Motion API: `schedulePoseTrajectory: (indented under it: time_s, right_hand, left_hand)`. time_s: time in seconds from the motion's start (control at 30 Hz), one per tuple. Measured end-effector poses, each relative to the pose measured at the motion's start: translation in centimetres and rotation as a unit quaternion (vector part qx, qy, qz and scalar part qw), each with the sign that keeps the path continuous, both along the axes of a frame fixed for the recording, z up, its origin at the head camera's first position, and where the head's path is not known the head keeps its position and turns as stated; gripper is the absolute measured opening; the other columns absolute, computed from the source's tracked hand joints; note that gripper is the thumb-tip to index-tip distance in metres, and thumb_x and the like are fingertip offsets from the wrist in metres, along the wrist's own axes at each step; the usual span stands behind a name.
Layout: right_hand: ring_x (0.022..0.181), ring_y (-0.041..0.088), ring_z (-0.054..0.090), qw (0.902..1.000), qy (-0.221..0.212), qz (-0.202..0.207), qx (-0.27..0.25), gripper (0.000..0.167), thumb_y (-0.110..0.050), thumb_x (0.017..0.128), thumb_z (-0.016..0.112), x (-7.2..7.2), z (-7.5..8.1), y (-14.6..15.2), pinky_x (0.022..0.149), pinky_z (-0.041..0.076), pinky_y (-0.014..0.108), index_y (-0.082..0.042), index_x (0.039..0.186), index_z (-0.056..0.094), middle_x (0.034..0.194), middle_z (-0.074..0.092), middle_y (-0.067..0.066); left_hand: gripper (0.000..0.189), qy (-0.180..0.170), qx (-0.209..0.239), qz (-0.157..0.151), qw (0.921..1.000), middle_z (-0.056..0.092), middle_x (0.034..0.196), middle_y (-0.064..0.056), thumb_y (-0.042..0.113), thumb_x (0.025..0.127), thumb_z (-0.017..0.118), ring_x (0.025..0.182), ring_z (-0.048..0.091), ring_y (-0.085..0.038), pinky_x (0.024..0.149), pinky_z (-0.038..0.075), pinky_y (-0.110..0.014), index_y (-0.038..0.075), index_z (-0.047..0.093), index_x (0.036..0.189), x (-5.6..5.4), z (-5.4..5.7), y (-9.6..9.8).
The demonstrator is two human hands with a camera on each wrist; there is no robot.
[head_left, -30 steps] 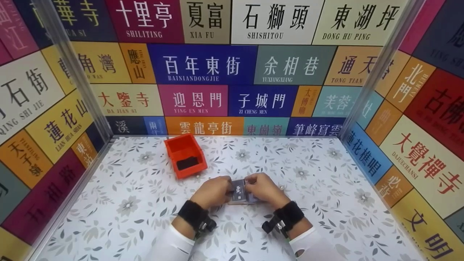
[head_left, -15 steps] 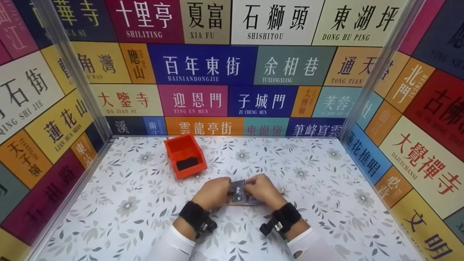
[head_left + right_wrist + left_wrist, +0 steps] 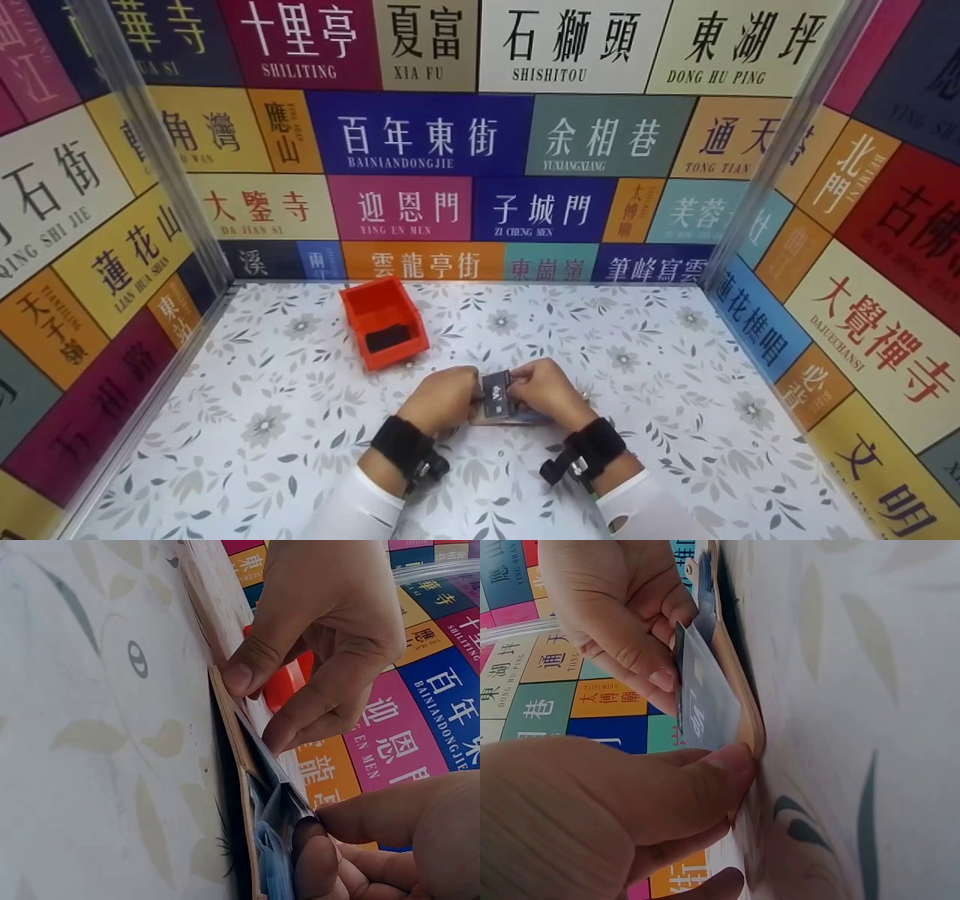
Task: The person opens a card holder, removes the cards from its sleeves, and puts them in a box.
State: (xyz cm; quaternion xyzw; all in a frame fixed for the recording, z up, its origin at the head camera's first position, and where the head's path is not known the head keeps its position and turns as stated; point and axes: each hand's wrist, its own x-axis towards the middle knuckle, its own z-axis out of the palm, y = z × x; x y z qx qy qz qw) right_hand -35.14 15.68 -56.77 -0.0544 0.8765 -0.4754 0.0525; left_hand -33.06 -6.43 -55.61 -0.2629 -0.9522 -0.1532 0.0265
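A card holder [image 3: 754, 724] with a tan edge and clear sleeves lies opened low over the table between both hands. A dark grey card [image 3: 496, 397] printed "Vip" shows at its left part in the head view; in the left wrist view, a milky clear sleeve [image 3: 709, 694] overlaps it. My left hand [image 3: 441, 399] pinches the holder's left edge, thumb on top. My right hand [image 3: 546, 391] pinches the card's right edge between thumb and fingers, tilting it up from the holder. Bluish clear sleeves [image 3: 274, 862] stand bunched beside the right fingers.
An orange-red bin [image 3: 384, 322] with a black piece [image 3: 388, 337] inside stands behind the left hand. The table [image 3: 300, 442] has a leaf-and-flower print. Sign-covered walls [image 3: 431, 135] enclose its back and sides. Both wrists wear black camera straps [image 3: 409, 450].
The card has shifted slightly and changed its tilt, its "Vip" print facing up more plainly now than half a second ago. The left hand has shifted only a little; the bin is unmoved.
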Motion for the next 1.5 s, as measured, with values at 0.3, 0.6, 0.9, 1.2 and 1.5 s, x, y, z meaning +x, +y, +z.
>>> schedulePoseTrajectory:
  time_s: [0.3, 0.6, 0.9, 1.2, 1.5]
  right_hand:
    - [0.062, 0.016, 0.068, 0.9991, -0.030, -0.016, -0.025, 0.030, -0.006, 0.086, 0.076, -0.1, 0.0, 0.2, 0.057, 0.057, 0.029, 0.002, 0.115, 0.079, 0.092, 0.078, 0.010]
    - [0.053, 0.012, 0.060, 0.9994, -0.026, -0.018, -0.012, 0.013, -0.014, 0.089, 0.082, -0.1, -0.4, -0.1, 0.049, 0.050, 0.024, -0.005, 0.098, 0.081, 0.073, 0.072, 0.004]
    - [0.056, 0.013, 0.062, 0.9985, -0.030, -0.042, -0.021, 0.006, -0.009, 0.085, 0.080, -0.3, 0.0, 0.3, 0.051, 0.052, 0.026, -0.005, 0.090, 0.078, 0.078, 0.073, 0.006]
    - [0.059, 0.015, 0.060, 0.9970, -0.021, -0.072, -0.019, 0.009, -0.003, 0.085, 0.078, -0.7, 1.5, 1.6, 0.051, 0.052, 0.029, -0.005, 0.092, 0.074, 0.085, 0.071, 0.008]
    - [0.071, 0.017, 0.067, 0.9966, 0.039, -0.047, -0.056, 0.007, -0.004, 0.092, 0.077, -1.1, 2.0, 1.7, 0.063, 0.058, 0.032, -0.007, 0.093, 0.071, 0.082, 0.072, 0.002]
  left_hand:
    - [0.020, -0.004, -0.003, -0.013, 0.9999, 0.057, 0.078, 0.006, 0.007, 0.076, 0.088, 0.069, 0.056, -0.019, 0.066, 0.048, -0.036, 0.015, 0.076, 0.090, 0.0, 0.2, 0.3]
    - [0.017, 0.035, -0.011, -0.031, 0.9988, 0.054, 0.076, 0.007, 0.003, 0.075, 0.081, 0.067, 0.053, -0.019, 0.063, 0.047, -0.035, 0.015, 0.076, 0.085, 0.1, -0.1, 0.3]
    - [0.019, 0.021, -0.008, -0.035, 0.9992, 0.055, 0.078, 0.006, 0.001, 0.075, 0.080, 0.066, 0.052, -0.018, 0.061, 0.045, -0.033, 0.016, 0.075, 0.085, 0.1, 0.1, 0.3]
    - [0.019, -0.005, -0.006, -0.029, 0.9995, 0.057, 0.078, 0.007, 0.003, 0.075, 0.082, 0.067, 0.053, -0.019, 0.063, 0.046, -0.033, 0.017, 0.076, 0.087, 0.1, 0.4, 0.1]
    - [0.013, 0.066, 0.018, 0.027, 0.9973, 0.064, 0.089, 0.003, 0.006, 0.087, 0.076, 0.078, 0.068, -0.022, 0.070, 0.058, -0.038, 0.013, 0.083, 0.095, -0.4, 0.7, 0.2]
